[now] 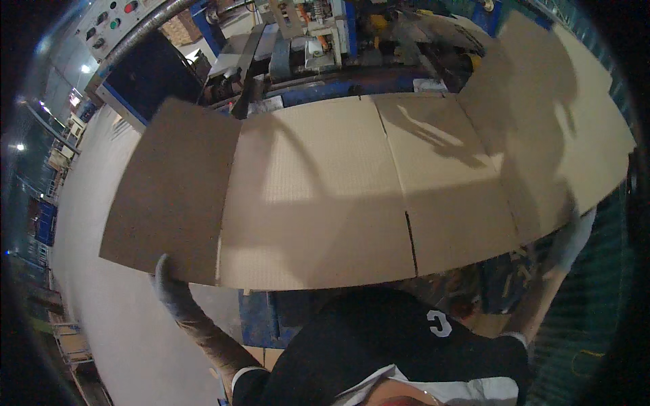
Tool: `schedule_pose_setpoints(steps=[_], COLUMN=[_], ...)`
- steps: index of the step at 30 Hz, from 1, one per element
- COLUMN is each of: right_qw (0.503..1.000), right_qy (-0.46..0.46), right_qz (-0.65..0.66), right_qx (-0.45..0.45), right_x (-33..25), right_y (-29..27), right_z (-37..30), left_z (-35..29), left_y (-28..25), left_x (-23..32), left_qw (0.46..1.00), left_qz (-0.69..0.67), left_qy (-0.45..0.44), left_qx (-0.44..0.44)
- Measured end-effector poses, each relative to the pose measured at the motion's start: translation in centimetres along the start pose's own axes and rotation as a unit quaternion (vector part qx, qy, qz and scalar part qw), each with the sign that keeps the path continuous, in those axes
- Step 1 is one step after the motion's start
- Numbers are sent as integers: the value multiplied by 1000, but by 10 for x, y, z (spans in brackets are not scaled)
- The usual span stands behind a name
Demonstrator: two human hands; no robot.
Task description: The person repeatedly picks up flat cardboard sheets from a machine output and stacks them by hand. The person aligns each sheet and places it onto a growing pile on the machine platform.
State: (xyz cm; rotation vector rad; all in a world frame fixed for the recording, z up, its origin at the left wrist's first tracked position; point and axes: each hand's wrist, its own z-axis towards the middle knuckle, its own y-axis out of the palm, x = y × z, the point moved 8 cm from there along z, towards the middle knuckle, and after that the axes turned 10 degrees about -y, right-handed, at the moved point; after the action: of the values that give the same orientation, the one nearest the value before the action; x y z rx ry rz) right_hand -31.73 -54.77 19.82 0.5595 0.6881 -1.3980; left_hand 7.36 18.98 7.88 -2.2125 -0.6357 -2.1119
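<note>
Large brown corrugated cardboard sheet (318, 203), opened out, sits in front of the blue-framed metal machine (325, 93), far edge by the machine's near edge; contact unclear. Left hand (175, 292) clamped on the sheet's near edge by its left corner, thumb on top, fingers hidden. Right hand (577, 233) at near edge toward right corner; grip blurred, can't tell how closed. Done: creases and slots made, apparently. Left: end panels angled up, nothing folded over, sheet not released.
</note>
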Motion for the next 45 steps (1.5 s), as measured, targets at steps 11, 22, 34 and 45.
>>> schedule_pose_setpoints(steps=[11,22,34,45], right_qw=[704,658,742,725], right_qy=[-390,-416,-311,-269], right_qz=[-146,-118,-103,-388], right_qx=[-575,-617,-585,-501], right_x=[-62,-12,50,76], right_y=[140,188,334,363], right_z=[-210,-181,-92,-103], left_z=[-149,-123,2,8], left_y=[199,220,361,376], left_x=[-54,-77,-90,-82], left_qw=[607,537,619,684], left_qz=[602,629,539,635], left_qy=[392,436,500,357], left_qx=[-341,-356,-276,-45])
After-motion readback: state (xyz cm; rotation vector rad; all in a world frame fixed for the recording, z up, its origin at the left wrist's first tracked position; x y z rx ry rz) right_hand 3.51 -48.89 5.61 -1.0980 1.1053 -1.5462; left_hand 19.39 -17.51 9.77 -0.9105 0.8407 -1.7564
